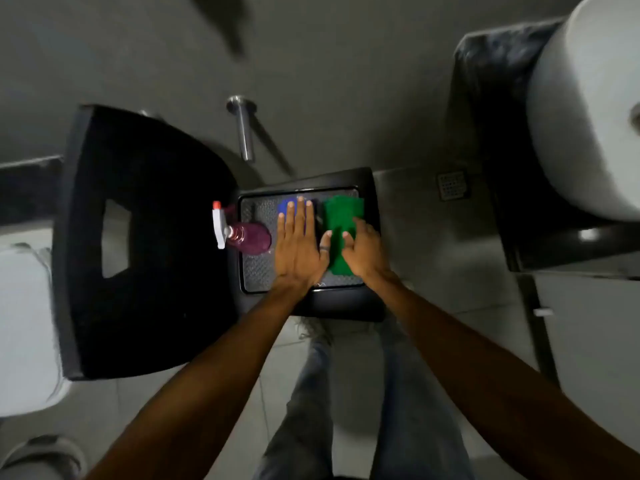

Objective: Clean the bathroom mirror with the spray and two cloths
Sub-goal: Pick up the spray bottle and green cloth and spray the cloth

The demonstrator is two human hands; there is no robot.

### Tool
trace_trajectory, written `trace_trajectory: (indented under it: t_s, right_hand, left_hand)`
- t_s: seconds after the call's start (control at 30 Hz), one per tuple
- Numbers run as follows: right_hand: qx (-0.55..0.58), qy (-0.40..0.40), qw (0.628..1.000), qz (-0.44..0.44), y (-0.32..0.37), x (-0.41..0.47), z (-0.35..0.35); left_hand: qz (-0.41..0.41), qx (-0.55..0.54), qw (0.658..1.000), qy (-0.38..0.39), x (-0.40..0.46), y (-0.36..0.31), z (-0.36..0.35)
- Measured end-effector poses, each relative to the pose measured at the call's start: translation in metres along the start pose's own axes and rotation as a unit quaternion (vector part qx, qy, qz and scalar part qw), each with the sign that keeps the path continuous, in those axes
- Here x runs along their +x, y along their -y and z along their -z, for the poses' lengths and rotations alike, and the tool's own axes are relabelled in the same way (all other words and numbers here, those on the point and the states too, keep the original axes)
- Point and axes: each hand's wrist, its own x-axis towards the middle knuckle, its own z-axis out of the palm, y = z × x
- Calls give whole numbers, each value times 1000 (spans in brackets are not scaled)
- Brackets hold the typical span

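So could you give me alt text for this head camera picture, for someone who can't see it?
Seen from above, a person's left hand lies flat on a blue cloth and the right hand rests on a green cloth, both on a black tray. A purple spray bottle lies at the tray's left edge, beside a black chair.

1. Dim light; grey tiled floor (433, 258) with a square drain (453, 185) at 1 o'clock.
2. Black stool (343, 306) at centre.
3. White toilet (24, 327) at 9 o'clock, its black lid (149, 237) raised.
4. Big paper roll (581, 109) at 2 o'clock.
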Motion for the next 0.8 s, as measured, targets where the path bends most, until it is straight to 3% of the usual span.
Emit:
trace_trajectory:
  t_s: [0.13, 0.23, 0.33, 0.4, 0.47, 0.5, 0.57, 0.67, 0.73, 0.8]
  right_hand:
    - [62, -27, 984, -168, -12, 18, -47]
    - [85, -83, 965, -234, -8, 30, -76]
    - [145, -122, 943, -273, -6, 50, -84]
    - [177, -95, 940, -276, -10, 65, -83]
    - [172, -70, 954, -237, -16, 79, -76]
    - [184, -63, 959, -207, -17, 85, -73]
    - [299, -28, 938, -172, -19, 93, -65]
    - [506, 56, 843, -170, -12, 94, -42]
    - [566, 73, 803, -170, -1, 90, -20]
    - [622, 105, 759, -161, 14, 79, 14]
  left_hand:
    - [23, -51, 998, -3, -8, 17, -34]
    - [118, -132, 980, -94, -31, 40, -48]
    - [261, -224, 915, -211, -43, 72, -48]
    - [306, -321, 860, -253, -38, 93, -42]
    - [329, -466, 786, -237, -20, 111, -35]
    - [324, -508, 767, -222, -10, 120, -34]
    - [285, -510, 787, -199, 13, 138, -33]
    - [178, -484, 838, -175, 44, 162, -24]
    - [99, -439, 877, -167, 60, 167, -12]
    - [75, -414, 894, -156, 70, 157, 6]
